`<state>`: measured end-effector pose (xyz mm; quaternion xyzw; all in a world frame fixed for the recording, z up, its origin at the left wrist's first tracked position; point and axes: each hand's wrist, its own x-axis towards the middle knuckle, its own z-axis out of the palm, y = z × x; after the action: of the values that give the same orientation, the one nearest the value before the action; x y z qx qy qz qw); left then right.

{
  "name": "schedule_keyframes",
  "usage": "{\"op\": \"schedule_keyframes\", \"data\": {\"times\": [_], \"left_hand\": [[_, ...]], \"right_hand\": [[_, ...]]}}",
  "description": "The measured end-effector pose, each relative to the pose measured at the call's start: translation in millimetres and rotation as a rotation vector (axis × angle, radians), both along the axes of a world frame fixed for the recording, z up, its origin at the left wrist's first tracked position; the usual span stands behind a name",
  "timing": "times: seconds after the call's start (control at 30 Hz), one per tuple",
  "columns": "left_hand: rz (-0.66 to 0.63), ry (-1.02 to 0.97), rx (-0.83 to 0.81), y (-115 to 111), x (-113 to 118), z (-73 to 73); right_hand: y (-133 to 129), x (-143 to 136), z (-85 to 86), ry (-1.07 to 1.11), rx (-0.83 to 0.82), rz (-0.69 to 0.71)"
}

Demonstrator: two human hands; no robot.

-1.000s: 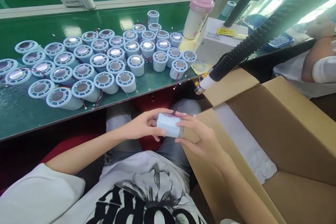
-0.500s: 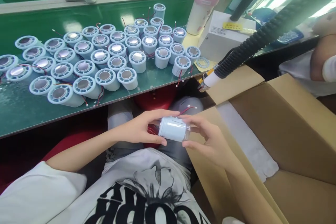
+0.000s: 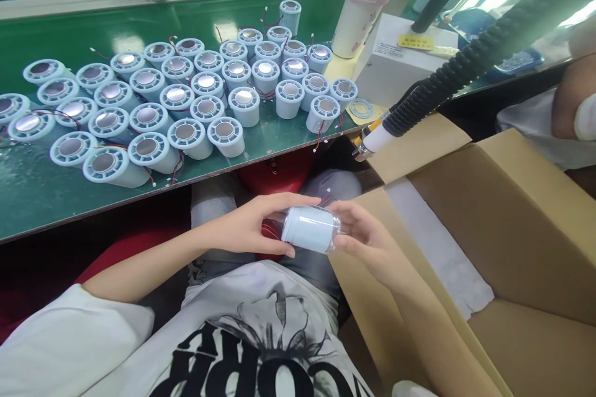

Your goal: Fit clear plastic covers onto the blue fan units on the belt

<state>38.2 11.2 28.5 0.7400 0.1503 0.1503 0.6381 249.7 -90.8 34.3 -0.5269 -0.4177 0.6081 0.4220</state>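
A light blue cylinder point(image 3: 311, 229) with a clear, glossy covering lies sideways above my lap. My left hand point(image 3: 261, 223) is wrapped round its left end, fingers along the top and thumb below. At the right end, my right hand point(image 3: 365, 236) holds it between thumb and fingers. Thin wires with a small white connector point(image 3: 328, 190) stick up behind the cylinder. Several similar blue cylinders point(image 3: 226, 136) with round metallic centres and red and black wires stand or lean on the green table point(image 3: 28, 208).
An open cardboard box point(image 3: 526, 217) is at the right, with a white sheet inside. Above its flap hangs a black ribbed hose point(image 3: 433, 84). A pink-lidded bottle point(image 3: 363, 9) and a grey-white device point(image 3: 386, 56) stand behind. Another person's arm point(image 3: 570, 99) shows at far right.
My right hand has shifted slightly right along the cylinder, uncovering more of its right end. The wires and connector behind it have moved left and now stand more upright.
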Motion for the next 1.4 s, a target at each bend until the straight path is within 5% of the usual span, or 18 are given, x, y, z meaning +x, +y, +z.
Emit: {"op": "schedule_keyframes", "data": {"times": [0.93, 1.03, 1.23, 1.3, 1.4], "left_hand": [[0.004, -0.044, -0.05, -3, -3, -9.9], [0.048, 0.013, -0.144, -7, -4, -3.9], [0.091, 0.094, -0.357, -10, -5, 3.5], [0.063, 0.089, -0.364, -9, -5, 4.0], [0.012, 0.038, -0.289, -7, -6, 6.1]], "right_hand": [[6, -13, -10.7, 0.37, -0.491, 0.131], [0, -13, -18.2, 0.203, -0.298, 0.129], [-13, -7, -25.4, -0.509, 0.637, 0.025], [-14, -6, -24.2, -0.545, 0.699, 0.066], [-14, -5, -21.4, -0.326, 0.463, 0.069]]}}
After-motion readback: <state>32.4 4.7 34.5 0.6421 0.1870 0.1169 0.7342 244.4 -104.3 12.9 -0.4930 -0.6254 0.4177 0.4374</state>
